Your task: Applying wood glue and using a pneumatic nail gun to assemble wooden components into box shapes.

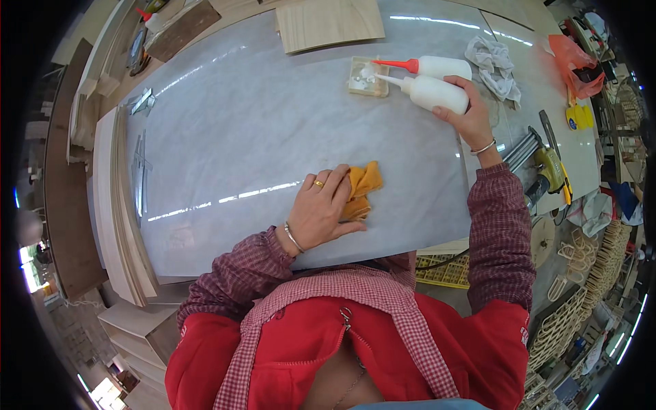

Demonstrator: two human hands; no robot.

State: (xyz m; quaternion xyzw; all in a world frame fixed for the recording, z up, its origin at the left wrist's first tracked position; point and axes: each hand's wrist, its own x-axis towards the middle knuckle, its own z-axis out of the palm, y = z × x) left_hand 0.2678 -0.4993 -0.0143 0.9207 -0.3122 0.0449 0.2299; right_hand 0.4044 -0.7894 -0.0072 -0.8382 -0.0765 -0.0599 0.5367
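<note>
My left hand (320,207) rests on the pale grey tabletop (225,137) with its fingers over a crumpled yellow cloth (362,188). Farther right, my right hand (469,115) grips a white squeeze bottle (434,93) near its base. That bottle lies tilted, its white nozzle pointing left to a small shallow box (363,83) with white stuff in it. Just beyond lies a second white squeeze bottle (444,67) with a red nozzle, its tip also at the box.
Wooden boards (113,205) are stacked along the left edge, beside thin metal strips (141,171). A wood panel (331,26) lies at the far side. On the right are a crumpled grey-white rag (493,65), a red plastic bag (575,65), yellow tape (579,117) and a green-yellow tool (549,169).
</note>
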